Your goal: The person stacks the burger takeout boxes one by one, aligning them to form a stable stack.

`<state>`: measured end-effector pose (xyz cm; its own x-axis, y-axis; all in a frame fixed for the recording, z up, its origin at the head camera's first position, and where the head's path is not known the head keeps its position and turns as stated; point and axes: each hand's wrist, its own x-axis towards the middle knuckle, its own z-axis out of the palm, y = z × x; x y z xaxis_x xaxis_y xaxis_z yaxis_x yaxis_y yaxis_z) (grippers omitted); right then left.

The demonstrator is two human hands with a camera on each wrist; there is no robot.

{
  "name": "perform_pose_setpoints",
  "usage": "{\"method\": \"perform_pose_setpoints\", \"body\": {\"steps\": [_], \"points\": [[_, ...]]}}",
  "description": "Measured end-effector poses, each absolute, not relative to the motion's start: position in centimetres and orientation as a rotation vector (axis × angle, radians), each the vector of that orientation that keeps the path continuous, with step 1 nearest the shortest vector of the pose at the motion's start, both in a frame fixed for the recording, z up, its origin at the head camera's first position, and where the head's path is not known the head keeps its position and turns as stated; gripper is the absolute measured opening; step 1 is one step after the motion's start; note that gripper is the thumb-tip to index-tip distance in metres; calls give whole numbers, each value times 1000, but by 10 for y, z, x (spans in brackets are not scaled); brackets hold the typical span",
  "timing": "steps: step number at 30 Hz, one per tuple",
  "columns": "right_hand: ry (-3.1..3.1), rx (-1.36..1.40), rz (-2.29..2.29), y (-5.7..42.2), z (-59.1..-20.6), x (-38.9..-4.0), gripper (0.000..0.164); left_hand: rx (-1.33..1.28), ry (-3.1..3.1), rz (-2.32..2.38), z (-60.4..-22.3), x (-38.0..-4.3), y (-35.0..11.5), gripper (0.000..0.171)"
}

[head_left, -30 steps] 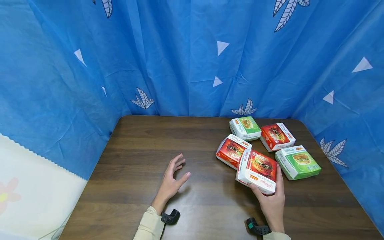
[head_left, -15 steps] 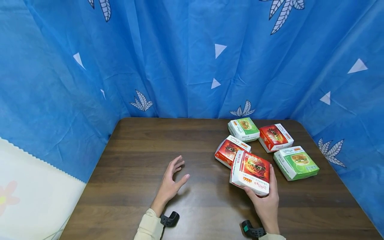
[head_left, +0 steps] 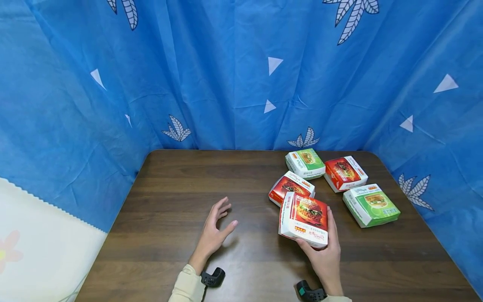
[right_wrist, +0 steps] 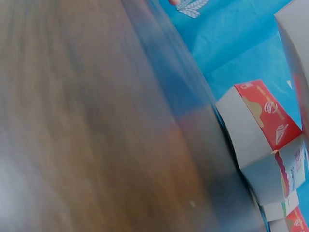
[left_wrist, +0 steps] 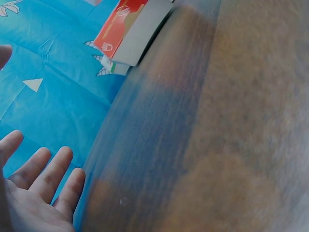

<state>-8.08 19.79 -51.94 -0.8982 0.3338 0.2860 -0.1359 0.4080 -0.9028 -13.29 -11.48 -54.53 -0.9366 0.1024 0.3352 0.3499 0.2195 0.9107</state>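
My right hand [head_left: 322,256] grips a red-and-white hamburger box [head_left: 305,219] by its near right corner, thumb on the near side and fingers along the right side. The box is tilted, its burger picture facing up, and it overlaps a second red hamburger box [head_left: 287,186] behind it in the head view. Only a white part of the held box [right_wrist: 297,36] shows at the right edge of the right wrist view. To the left, my left hand [head_left: 212,233] hovers over the table with fingers spread loosely and nothing in them; its fingers [left_wrist: 52,174] also show in the left wrist view.
A green hamburger box [head_left: 305,164] lies at the back, beside another red one [head_left: 345,173]. Farther right is a second green box [head_left: 371,205]. All rest on a dark wooden table [head_left: 181,176], backed by a blue curtain [head_left: 211,75].
My right hand has carried the red-and-white hamburger box leftward and slightly toward me. The left hand keeps its place and pose; the boxes on the table stay put.
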Motion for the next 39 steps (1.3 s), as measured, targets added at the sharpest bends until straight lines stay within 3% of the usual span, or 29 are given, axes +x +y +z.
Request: {"method": "perform_pose_setpoints", "body": {"steps": [39], "points": [[-2268,56,1563,162,-525,-77,123,-440,-2272,-1785,-550,-135,-115,74]]}}
